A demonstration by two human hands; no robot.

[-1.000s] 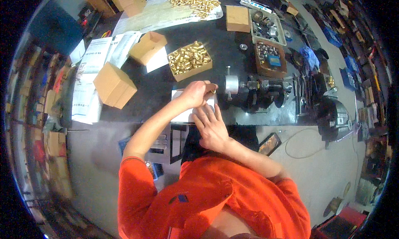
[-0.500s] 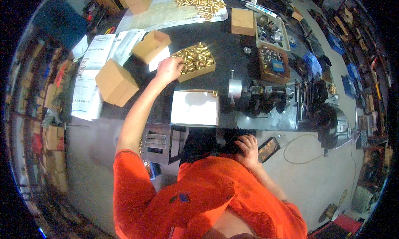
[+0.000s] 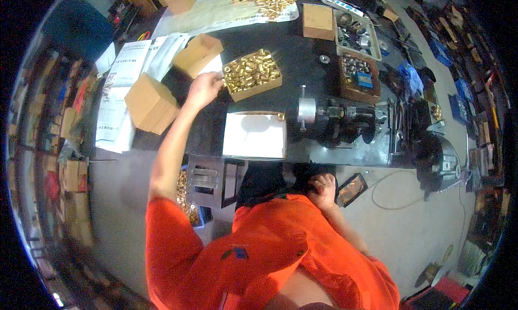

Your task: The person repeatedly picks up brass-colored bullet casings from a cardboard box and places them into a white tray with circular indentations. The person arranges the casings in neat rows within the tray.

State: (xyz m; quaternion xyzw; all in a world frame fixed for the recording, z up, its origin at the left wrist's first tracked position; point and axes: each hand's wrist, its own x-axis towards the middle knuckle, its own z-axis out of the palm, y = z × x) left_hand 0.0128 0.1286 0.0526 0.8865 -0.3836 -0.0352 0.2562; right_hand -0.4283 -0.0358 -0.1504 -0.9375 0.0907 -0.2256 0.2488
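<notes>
My left hand (image 3: pixel 205 89) reaches forward over the dark table, with its fingers curled at the left wall of an open cardboard box (image 3: pixel 259 92). Small brass cylindrical pieces (image 3: pixel 252 72) are heaped in this box. What the fingertips hold, if anything, is hidden. Nearer to me lies a white-faced carton (image 3: pixel 253 142) with a round shadow on it. A single brass piece (image 3: pixel 281 117) sits at its far right corner. My right hand (image 3: pixel 322 190) rests on my dark trousers, fingers loosely bent and slightly apart, with nothing visible in it.
Two cardboard cartons (image 3: pixel 151 105) (image 3: pixel 198 53) stand left, by newspaper sheets (image 3: pixel 121 75). Loose brass pieces (image 3: pixel 264 1) lie on paper at the back. A metal chuck fixture (image 3: pixel 307 111), a brown tray of metal parts (image 3: pixel 345 89) and a pale parts tray (image 3: pixel 372 53) occupy the right.
My left hand has drawn back leftward from over the brass pieces to the box's left edge. The right hand stays on my lap, its fingers a little more bent. The view has shifted slightly.
</notes>
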